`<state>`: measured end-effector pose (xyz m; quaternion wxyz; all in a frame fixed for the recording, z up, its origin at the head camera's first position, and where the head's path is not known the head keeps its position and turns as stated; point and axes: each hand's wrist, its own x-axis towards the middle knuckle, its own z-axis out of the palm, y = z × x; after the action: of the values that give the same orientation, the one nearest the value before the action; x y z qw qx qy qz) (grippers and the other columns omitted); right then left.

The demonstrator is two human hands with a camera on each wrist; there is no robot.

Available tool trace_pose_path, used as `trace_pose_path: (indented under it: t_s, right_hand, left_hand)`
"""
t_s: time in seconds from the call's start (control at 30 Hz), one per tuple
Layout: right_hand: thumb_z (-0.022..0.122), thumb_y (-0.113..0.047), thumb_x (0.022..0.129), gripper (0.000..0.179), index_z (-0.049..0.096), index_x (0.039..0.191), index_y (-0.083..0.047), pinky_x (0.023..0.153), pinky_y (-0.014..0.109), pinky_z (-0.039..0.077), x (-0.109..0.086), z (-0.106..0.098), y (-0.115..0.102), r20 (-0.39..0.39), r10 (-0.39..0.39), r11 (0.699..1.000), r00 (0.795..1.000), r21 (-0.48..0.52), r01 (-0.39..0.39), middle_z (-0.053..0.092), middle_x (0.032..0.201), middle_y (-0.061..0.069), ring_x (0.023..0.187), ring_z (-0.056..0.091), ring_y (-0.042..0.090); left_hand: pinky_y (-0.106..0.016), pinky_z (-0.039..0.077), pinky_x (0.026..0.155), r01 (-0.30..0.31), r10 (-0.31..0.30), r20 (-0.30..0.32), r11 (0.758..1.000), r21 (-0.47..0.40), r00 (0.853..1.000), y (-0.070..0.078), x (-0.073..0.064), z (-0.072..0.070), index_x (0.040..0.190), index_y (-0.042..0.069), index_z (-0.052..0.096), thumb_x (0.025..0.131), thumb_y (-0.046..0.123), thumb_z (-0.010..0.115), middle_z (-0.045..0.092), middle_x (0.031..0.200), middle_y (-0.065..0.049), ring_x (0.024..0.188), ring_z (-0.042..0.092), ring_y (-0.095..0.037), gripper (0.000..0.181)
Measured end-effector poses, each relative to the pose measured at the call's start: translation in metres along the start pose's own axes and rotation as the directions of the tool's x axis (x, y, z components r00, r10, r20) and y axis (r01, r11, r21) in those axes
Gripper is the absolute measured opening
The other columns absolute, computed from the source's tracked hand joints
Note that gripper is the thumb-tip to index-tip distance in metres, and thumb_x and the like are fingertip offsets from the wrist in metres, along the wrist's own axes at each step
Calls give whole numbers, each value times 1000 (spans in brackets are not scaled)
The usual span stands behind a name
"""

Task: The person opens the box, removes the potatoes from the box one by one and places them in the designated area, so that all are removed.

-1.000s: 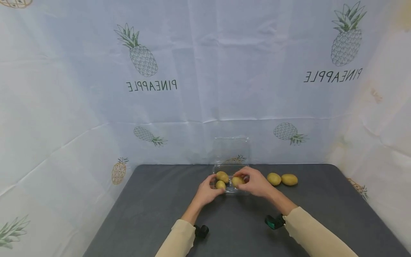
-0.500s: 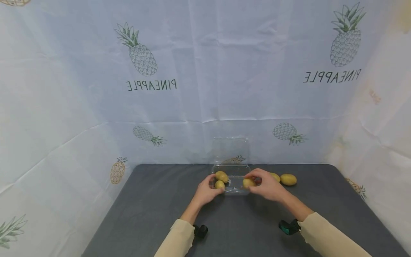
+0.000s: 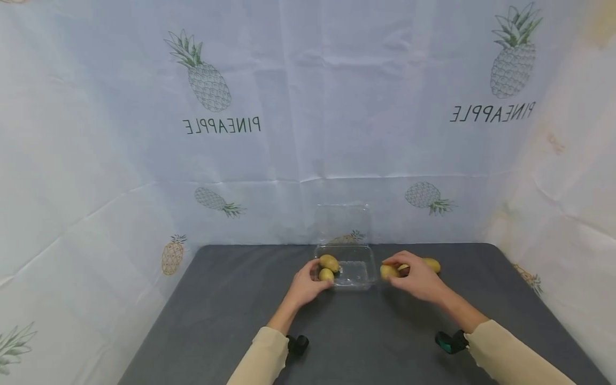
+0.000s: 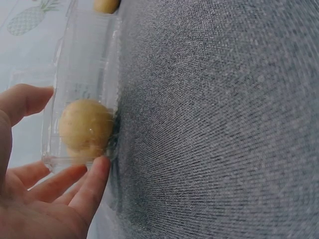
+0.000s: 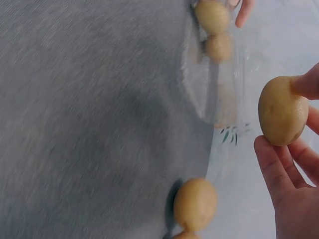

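Observation:
A clear plastic clamshell box (image 3: 355, 271) stands at the far side of the table with its lid (image 3: 343, 219) raised. Two potatoes (image 3: 329, 262) lie at the left end inside it. My left hand (image 3: 305, 284) holds this end, the thumb and fingers (image 4: 94, 186) spread around its corner. To the right of the box, my right hand (image 3: 417, 277) pinches a potato (image 5: 282, 110) between thumb and fingertips, above the table. Behind that hand lie two more potatoes (image 3: 432, 264), one mostly hidden in the head view; the right wrist view shows one potato (image 5: 195, 203) more fully.
The dark grey table (image 3: 346, 331) ends at a white curtain (image 3: 298, 133) printed with pineapples, which also hangs at both sides. The box's raised lid stands close to the curtain. A black wrist camera (image 3: 451, 342) sits under each forearm.
My right hand has carried the potato rightward, from over the inside of the box to beyond its right wall. The left hand stays at the box's left end.

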<state>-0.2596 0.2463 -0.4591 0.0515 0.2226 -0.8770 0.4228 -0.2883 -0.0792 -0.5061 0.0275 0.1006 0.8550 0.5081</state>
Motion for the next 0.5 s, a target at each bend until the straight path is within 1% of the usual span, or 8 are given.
trace_pose_path:
  t_s: [0.1,0.3,0.37,0.4,0.5]
  right_hand:
    - [75,-10,92,30,71,121,-4,80,33,57,-5,-6,5,-15,-9,1000,1000,-10,9,61,113,4,100,59,21]
    - [76,-13,92,32,71,122,-3,78,39,57,-18,-18,13,-71,-21,993,997,-116,13,62,111,2,96,59,19]
    - [76,-14,92,33,71,122,-2,79,40,57,-21,-22,16,-85,-15,991,996,-132,4,62,110,2,96,60,19]
    - [76,-15,92,33,71,123,-2,79,41,57,-23,-25,17,-90,-12,991,996,-134,-1,62,110,3,97,60,19]
    - [76,-16,93,32,71,121,-3,79,37,57,-26,-30,22,-104,-6,990,995,-142,-9,63,111,4,98,61,22]
  left_hand:
    - [-50,54,88,9,-9,-3,1000,-4,1000,0,0,0,149,4,47,86,31,79,57,137,-22,112,65,-36,76]
    - [-51,54,90,10,-10,-2,1000,2,1000,-1,2,0,149,4,47,86,32,79,57,137,-22,113,64,-36,76]
    - [-51,54,89,5,-5,-1,1000,10,1000,-2,2,0,149,3,47,87,31,79,57,137,-22,112,64,-37,75]
    - [-51,54,90,12,-12,-1,1000,9,1000,-2,2,0,149,4,47,87,32,79,57,137,-22,113,64,-36,75]
    - [-51,54,90,21,-21,-5,1000,10,1000,-2,2,0,150,5,47,87,32,79,57,137,-21,113,64,-36,75]
